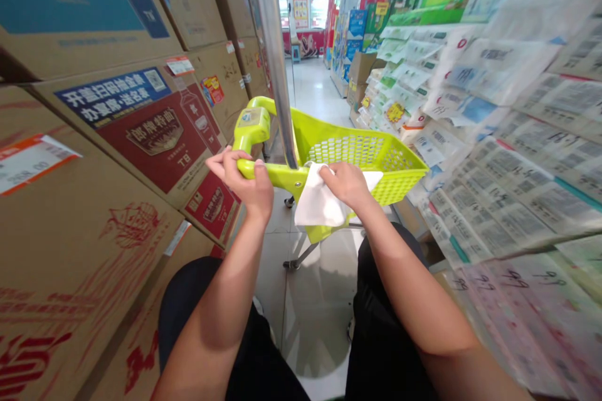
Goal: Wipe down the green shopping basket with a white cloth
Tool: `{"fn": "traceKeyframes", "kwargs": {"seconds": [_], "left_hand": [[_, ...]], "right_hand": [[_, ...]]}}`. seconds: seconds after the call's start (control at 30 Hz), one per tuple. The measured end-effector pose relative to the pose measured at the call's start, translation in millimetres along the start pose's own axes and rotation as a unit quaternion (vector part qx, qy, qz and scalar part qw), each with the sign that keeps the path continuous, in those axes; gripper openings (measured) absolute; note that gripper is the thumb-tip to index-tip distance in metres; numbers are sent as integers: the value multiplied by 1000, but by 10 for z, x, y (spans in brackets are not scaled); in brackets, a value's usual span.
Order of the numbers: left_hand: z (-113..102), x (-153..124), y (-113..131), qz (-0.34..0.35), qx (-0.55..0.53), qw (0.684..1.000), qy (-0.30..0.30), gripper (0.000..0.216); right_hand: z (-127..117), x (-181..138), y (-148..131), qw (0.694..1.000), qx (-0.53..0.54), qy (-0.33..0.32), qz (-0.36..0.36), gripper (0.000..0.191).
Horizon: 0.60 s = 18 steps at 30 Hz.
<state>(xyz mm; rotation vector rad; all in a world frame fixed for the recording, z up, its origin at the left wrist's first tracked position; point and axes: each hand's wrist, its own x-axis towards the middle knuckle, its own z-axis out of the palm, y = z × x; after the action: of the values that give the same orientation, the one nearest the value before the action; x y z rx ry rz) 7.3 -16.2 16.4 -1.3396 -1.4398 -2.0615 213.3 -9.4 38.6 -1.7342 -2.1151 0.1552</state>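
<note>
A lime-green shopping cart [367, 144] with a perforated basket stands in front of my knees. My left hand [251, 185] is closed around the left end of its green handle [251, 128], with the thumb on top. On the near rim of the cart, my right hand [345, 182] presses a white cloth [322, 203], thumb over it and fingers mostly behind. The cloth hangs down over the green side panel. A shiny metal pole [275, 44] rises beside the handle, between the hand and the basket.
Stacked cardboard cartons [141, 131] form a wall close on the left. Packs of tissue paper [508, 169] are piled close on the right. The tiled aisle floor [313, 94] runs ahead between them. An opened brown box [362, 75] stands farther along on the right.
</note>
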Motion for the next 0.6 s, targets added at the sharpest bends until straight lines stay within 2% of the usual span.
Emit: {"fn": "traceKeyframes", "kwargs": {"seconds": [0.23, 0.37, 0.47, 0.6], "left_hand": [[-54, 95, -77, 13, 11, 1000, 7, 16], [-45, 105, -42, -15, 22, 999, 18, 20], [-41, 80, 21, -28, 33, 999, 24, 21], [-41, 21, 83, -16, 31, 999, 18, 19]], "right_hand": [[65, 38, 480, 999, -47, 4, 20, 51], [110, 15, 655, 996, -77, 25, 40, 50], [137, -44, 575, 995, -72, 57, 29, 47], [132, -132, 184, 997, -8, 69, -35, 45]]}}
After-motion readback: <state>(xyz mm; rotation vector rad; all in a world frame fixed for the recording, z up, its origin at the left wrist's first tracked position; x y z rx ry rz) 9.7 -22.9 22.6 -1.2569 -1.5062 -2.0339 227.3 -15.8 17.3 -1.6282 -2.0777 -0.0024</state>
